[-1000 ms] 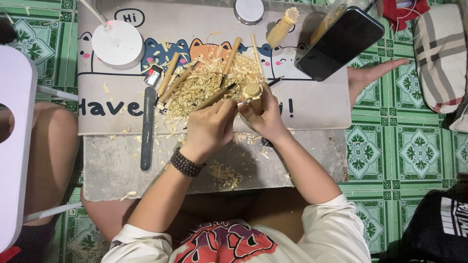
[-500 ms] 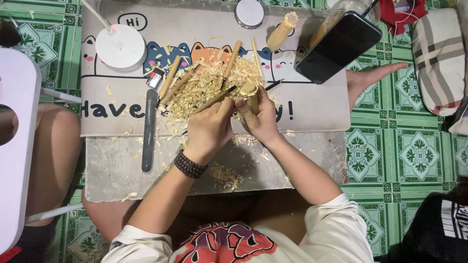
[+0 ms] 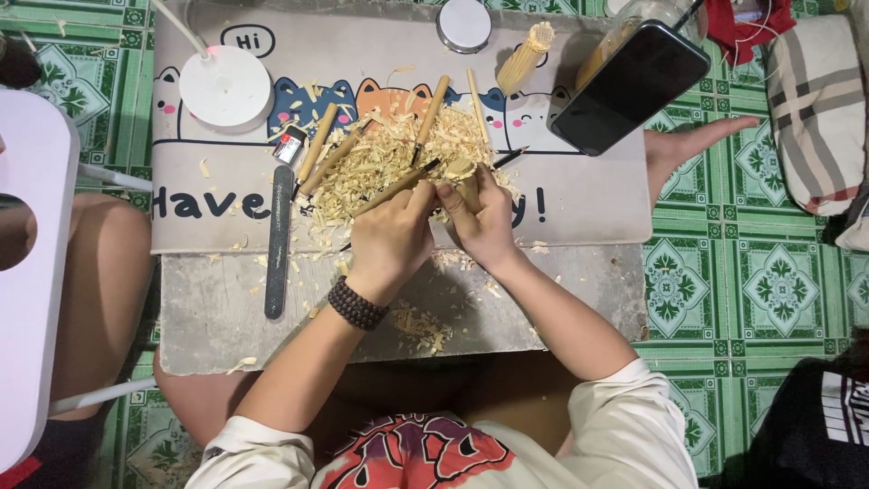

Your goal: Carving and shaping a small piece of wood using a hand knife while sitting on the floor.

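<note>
At twelve o'clock on the mat (image 3: 579,204) I see my left hand (image 3: 391,243) gripping a wooden-handled carving tool (image 3: 396,187), right hand (image 3: 487,226) pinching the pale wood piece (image 3: 464,179); big shavings pile (image 3: 385,163) says I'm well into it, shaping looks unfinished.

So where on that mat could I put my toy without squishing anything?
The bare patch of the cat mat between the right hand and the black phone is free. So is the grey board left of the beaded wrist. The middle is crowded: wood shavings, carving tools and both hands.
</note>
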